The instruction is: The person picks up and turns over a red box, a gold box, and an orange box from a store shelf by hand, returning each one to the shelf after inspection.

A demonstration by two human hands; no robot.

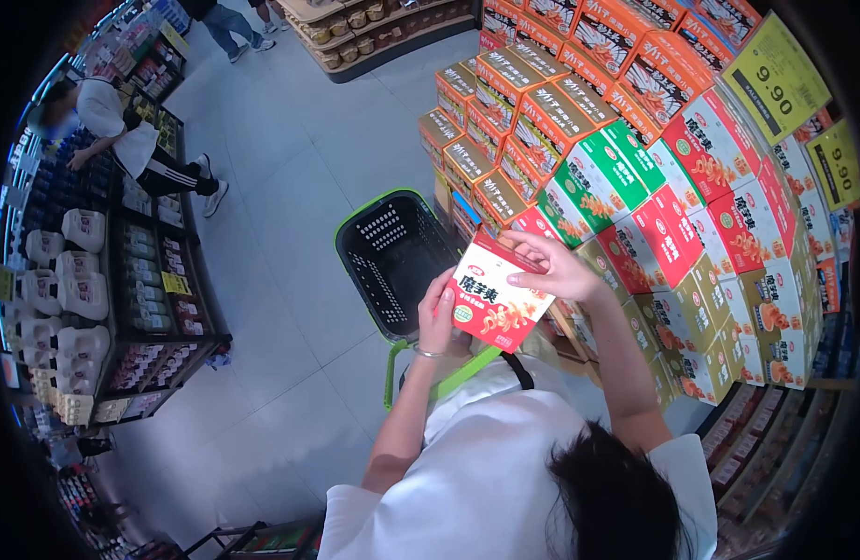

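A red and white snack box (498, 295) with Chinese lettering and a picture of curled food is held in front of my body. My left hand (436, 313) grips its left side, fingers closed round the edge. From the upper right, my right hand (553, 268) holds the same box, thumb on the front face and fingers over the top edge. Just beyond the box stands a black shopping basket (390, 252) with a green rim. Its green handle (467, 373) reaches toward my waist, and the inside that shows is bare.
Stacked snack boxes (635, 224) in orange, green, red and gold rise close on my right, with yellow price signs (775, 79) above. Shelves of bottles (83, 280) line the left, where another person (122, 121) leans in. A rounded shelf (355, 33) stands at the back.
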